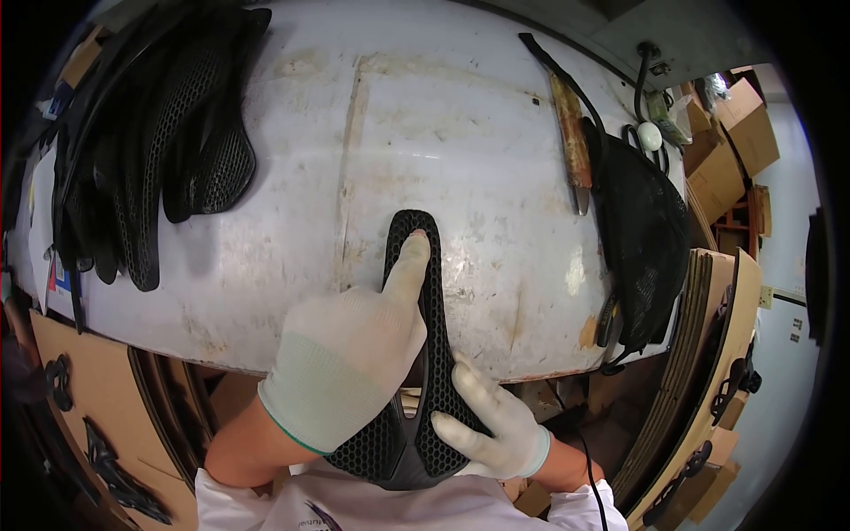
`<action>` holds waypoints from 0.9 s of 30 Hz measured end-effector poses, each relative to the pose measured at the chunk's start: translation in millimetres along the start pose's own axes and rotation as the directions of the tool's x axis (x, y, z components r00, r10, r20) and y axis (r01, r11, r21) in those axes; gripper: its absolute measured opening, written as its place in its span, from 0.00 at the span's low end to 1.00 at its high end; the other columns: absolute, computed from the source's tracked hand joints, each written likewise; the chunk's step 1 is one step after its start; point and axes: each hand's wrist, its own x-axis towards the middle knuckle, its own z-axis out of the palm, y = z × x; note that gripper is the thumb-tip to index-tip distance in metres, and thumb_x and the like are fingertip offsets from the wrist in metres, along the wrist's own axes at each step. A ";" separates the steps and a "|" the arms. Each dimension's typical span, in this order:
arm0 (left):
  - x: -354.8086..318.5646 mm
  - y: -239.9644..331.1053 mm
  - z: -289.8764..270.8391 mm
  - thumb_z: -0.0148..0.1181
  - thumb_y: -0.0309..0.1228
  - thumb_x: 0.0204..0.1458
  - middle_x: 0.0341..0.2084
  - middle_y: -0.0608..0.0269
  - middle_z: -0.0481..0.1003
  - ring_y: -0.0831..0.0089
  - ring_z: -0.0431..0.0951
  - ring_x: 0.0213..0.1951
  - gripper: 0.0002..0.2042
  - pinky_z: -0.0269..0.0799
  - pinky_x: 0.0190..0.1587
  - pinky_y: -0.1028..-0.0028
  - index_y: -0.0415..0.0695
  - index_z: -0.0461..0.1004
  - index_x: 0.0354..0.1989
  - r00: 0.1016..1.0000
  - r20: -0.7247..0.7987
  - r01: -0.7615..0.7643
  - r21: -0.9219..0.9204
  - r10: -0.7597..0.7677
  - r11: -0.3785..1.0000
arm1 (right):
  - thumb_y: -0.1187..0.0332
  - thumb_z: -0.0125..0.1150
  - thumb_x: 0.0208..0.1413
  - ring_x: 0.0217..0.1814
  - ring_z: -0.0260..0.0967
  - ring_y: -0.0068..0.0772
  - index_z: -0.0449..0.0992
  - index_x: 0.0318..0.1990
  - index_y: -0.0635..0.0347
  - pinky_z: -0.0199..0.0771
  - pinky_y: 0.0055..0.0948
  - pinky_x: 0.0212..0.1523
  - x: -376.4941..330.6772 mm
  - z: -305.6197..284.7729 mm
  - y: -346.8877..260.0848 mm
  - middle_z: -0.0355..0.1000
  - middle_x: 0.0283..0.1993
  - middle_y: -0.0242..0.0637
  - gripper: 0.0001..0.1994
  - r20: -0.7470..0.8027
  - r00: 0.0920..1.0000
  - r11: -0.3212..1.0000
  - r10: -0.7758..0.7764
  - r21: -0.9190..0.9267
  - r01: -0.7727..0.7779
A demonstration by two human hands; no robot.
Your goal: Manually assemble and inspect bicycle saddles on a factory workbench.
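Your left hand, in a pale knit glove, lies flat on top of the black lattice saddle pad, palm down over its middle, with the index finger stretched forward along the narrow nose until the fingertip sits right at the rounded front end. That hand is not closed round anything: it presses from above, fingers extended, and most of the pad's left half is hidden beneath it. Your right hand, gloved the same way, comes in from the lower right and cups the wide rear part, fingers spread over the honeycomb mesh on the pad's right wing (how far the thumb wraps underneath, you cannot tell from here). So the pad runs lengthwise away from you, nose on the worn white table, broad tail hanging over the near edge toward your chest, and it sits under one hand and within the loose curl of the other.

Off to the far left of the table there is a heap of similar black mesh pads, well apart from your hands. On the right side lies a rusty flat tool beside a dark mesh piece draped over the table's edge. Stacks of brown cardboard stand below and to the right.
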 end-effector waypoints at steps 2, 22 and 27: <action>1.9 0.9 -1.5 0.59 0.26 0.58 0.18 0.50 0.75 0.53 0.77 0.19 0.28 0.74 0.26 0.58 0.40 0.68 0.70 1.000 0.018 0.001 -0.005 -0.001 1.000 | 0.63 0.65 0.55 0.68 0.67 0.75 0.81 0.58 0.56 0.68 0.59 0.70 7.7 -6.4 -6.4 0.61 0.70 0.70 0.22 -0.018 1.000 0.998 0.022 -0.056 -0.023; -79.3 -63.6 -18.4 0.74 0.46 0.50 0.49 0.44 0.75 0.50 0.84 0.44 0.33 0.81 0.44 0.62 0.44 0.78 0.65 0.938 0.033 -0.289 -0.475 0.345 0.831 | 0.53 0.56 0.61 0.61 0.78 0.50 0.82 0.51 0.63 0.75 0.46 0.65 28.4 -28.3 -3.5 0.79 0.54 0.46 0.23 0.016 0.991 0.975 -0.133 -0.178 0.134; -92.2 -58.0 -13.9 0.76 0.45 0.49 0.61 0.37 0.69 0.43 0.78 0.56 0.34 0.75 0.59 0.57 0.44 0.78 0.64 0.934 0.102 -0.227 -0.571 0.343 0.789 | 0.52 0.58 0.58 0.62 0.77 0.52 0.82 0.52 0.64 0.76 0.47 0.63 26.4 -31.0 -3.2 0.78 0.55 0.48 0.24 0.037 0.992 0.967 -0.124 -0.219 0.129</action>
